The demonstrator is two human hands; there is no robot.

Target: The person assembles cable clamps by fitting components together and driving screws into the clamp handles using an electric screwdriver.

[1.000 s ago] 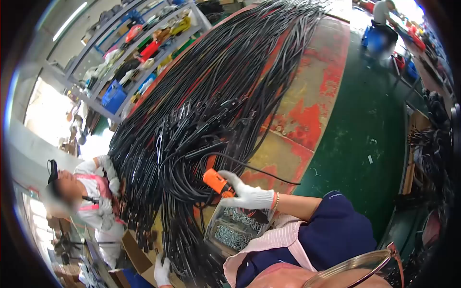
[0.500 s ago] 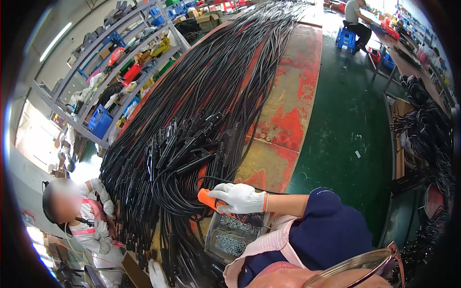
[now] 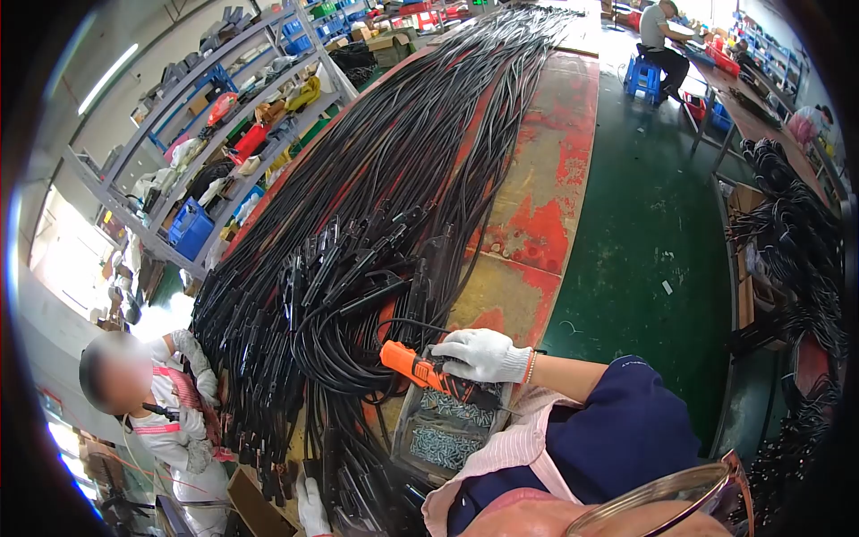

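Observation:
My right hand [image 3: 483, 354], in a white glove, is closed around an orange and black power tool [image 3: 420, 369] above a grey tray [image 3: 404, 436] of small metal screws [image 3: 447, 445]. At the lower edge, my gloved left hand [image 3: 312, 509] has its fingers together at a dark piece among the black cables [image 3: 349, 465]; what it pinches is too small to tell. A coiled bundle of black cables [image 3: 327, 353] lies left of the tool. Many black handle-like parts [image 3: 309, 268] lie on the cables beyond it.
Long black cables stretch along a worn red and yellow table [image 3: 528, 224]. At the left stands a gloved co-worker [image 3: 179, 412], near a loaded shelf [image 3: 157, 228]. Another person [image 3: 660, 45] sits far off, on the right. A cardboard box [image 3: 255, 508] sits bottom left.
The view has turned and settled. My right hand has moved right with the tool, whose body now shows more over the tray. My left hand shows further up among the cables than half a second ago.

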